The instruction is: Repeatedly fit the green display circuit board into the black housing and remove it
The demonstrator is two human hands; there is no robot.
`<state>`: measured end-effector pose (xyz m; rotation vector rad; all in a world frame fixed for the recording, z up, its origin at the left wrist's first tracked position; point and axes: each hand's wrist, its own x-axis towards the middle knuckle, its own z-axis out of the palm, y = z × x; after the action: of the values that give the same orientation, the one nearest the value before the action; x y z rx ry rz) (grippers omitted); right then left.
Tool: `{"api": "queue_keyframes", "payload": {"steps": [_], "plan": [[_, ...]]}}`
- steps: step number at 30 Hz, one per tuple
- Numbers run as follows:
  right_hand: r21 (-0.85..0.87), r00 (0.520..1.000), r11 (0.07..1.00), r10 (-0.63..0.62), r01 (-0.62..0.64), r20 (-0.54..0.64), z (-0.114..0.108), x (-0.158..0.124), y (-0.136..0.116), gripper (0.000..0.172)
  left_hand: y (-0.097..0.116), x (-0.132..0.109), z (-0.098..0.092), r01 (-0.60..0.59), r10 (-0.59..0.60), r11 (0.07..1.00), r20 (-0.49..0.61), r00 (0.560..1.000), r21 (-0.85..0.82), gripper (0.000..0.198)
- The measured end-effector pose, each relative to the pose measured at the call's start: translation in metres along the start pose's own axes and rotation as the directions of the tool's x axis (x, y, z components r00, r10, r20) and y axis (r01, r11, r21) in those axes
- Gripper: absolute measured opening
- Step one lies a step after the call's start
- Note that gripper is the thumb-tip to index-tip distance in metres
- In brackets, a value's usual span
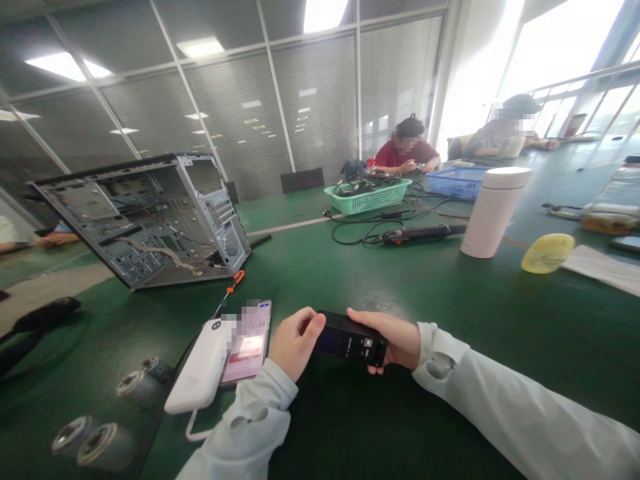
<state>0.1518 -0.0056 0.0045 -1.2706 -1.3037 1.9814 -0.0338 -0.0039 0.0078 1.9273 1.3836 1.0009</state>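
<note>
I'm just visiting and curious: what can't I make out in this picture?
All in the head view:
- Left end of the black handheld device: covered by the left hand.
- Its back: turned away, with the right hand around it.
- Its lettering: too small to read.
- Part of the phone: masked by pixelation.
- Clear bottle: cut off by the right edge.

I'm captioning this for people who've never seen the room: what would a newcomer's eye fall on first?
Probably the open computer case, its metal inside exposed, on the green table at the left. Next might come the small black device, front and centre, between the left grip and the right grip. Farther back on the right, the pale bottle also stands out.
</note>
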Motion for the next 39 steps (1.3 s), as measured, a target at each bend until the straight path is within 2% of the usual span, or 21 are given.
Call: {"api": "queue_keyframes", "payload": {"steps": [4, 6, 8, 10, 13, 15, 18, 23, 25, 31, 39], "plan": [[-0.102, 0.987, 0.987, -0.136, 0.128, -0.08, -0.002, 0.006, 0.004, 0.05, 0.002, 0.001, 0.002, 0.038, -0.037, 0.996, 0.015, 0.999, -0.083, 0.037], [-0.211, 0.941, 0.944, -0.291, 0.254, -0.17, -0.003, 0.007, 0.004, 0.045, 0.0, 0.002, 0.004, 0.063, -0.061, 0.991, 0.02, 0.998, -0.12, 0.034], [-0.336, 0.856, 0.867, -0.457, 0.368, -0.241, -0.004, 0.005, 0.004, 0.037, -0.003, 0.003, 0.005, 0.086, -0.083, 0.987, 0.029, 0.996, -0.138, 0.032], [-0.482, 0.753, 0.75, -0.611, 0.453, -0.244, -0.007, 0.002, 0.004, 0.028, -0.007, 0.004, 0.007, 0.078, -0.072, 0.984, 0.04, 0.997, -0.16, 0.032], [-0.715, 0.583, 0.473, -0.805, 0.516, -0.111, -0.013, 0.0, 0.006, 0.03, -0.009, 0.005, 0.007, 0.032, -0.025, 0.974, 0.032, 0.999, -0.225, 0.035], [-0.796, 0.519, 0.332, -0.854, 0.506, -0.026, -0.016, 0.001, 0.007, 0.035, -0.009, 0.005, 0.007, 0.019, -0.014, 0.963, 0.021, 1.0, -0.27, 0.035], [-0.825, 0.506, 0.287, -0.862, 0.488, 0.0, -0.018, 0.002, 0.008, 0.034, -0.008, 0.005, 0.007, 0.02, -0.011, 0.946, 0.031, 0.999, -0.322, 0.032], [-0.836, 0.433, 0.234, -0.902, 0.496, 0.004, -0.015, -0.001, 0.005, 0.024, -0.008, 0.005, 0.006, 0.032, -0.024, 0.938, 0.026, 0.999, -0.345, 0.031], [-0.841, 0.424, 0.228, -0.906, 0.491, 0.002, -0.014, -0.002, 0.005, 0.022, -0.008, 0.006, 0.005, 0.029, -0.023, 0.94, 0.022, 1.0, -0.341, 0.03], [-0.87, 0.452, 0.195, -0.891, 0.452, 0.035, -0.017, -0.001, 0.006, 0.02, -0.01, 0.007, 0.005, 0.019, -0.003, 0.947, 0.052, 0.999, -0.32, 0.025], [-0.89, 0.517, 0.194, -0.854, 0.413, 0.054, -0.018, -0.002, 0.005, 0.025, -0.014, 0.005, 0.005, -0.16, 0.157, 0.978, -0.037, 0.987, -0.133, 0.02]]}}
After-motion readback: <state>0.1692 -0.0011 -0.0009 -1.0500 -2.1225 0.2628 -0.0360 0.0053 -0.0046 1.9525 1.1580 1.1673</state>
